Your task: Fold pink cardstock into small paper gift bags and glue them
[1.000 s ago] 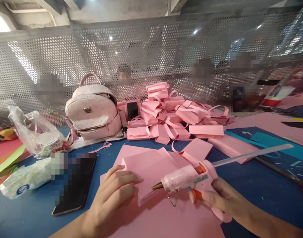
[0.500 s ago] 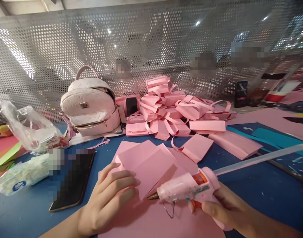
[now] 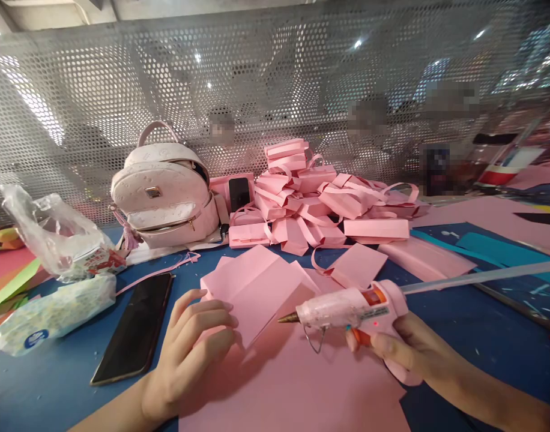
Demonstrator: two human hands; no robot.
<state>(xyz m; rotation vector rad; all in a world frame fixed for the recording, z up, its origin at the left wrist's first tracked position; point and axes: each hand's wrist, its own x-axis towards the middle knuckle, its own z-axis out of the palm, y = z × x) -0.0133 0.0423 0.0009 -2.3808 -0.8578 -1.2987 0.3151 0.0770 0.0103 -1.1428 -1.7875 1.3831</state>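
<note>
Pink paper sheets point(image 3: 302, 384) lie overlapping on the blue table, with a folded pink piece point(image 3: 257, 288) on top, its near edge raised. My left hand point(image 3: 198, 342) rests at the left edge of that piece, fingers bent and spread a little, thumb side hidden. My right hand point(image 3: 405, 348) is wrapped round the handle of a pink glue gun point(image 3: 342, 309), a finger at the orange trigger. The gun's metal tip points left, above the paper and apart from my left hand. A long clear glue stick point(image 3: 477, 276) sticks out of its back.
Behind the sheets is a heap of small pink paper bags point(image 3: 297, 204). A pale pink backpack point(image 3: 167, 198), a black phone point(image 3: 133, 330), a tissue pack point(image 3: 54, 312) and a plastic bag point(image 3: 54, 228) are on the left. Blue paper strips point(image 3: 504, 252) lie right, before a perforated metal screen point(image 3: 266, 78).
The glue gun in my right hand has moved up and right, away from my left hand. My left hand has shifted slightly left, and the folded pink piece has turned and risen.
</note>
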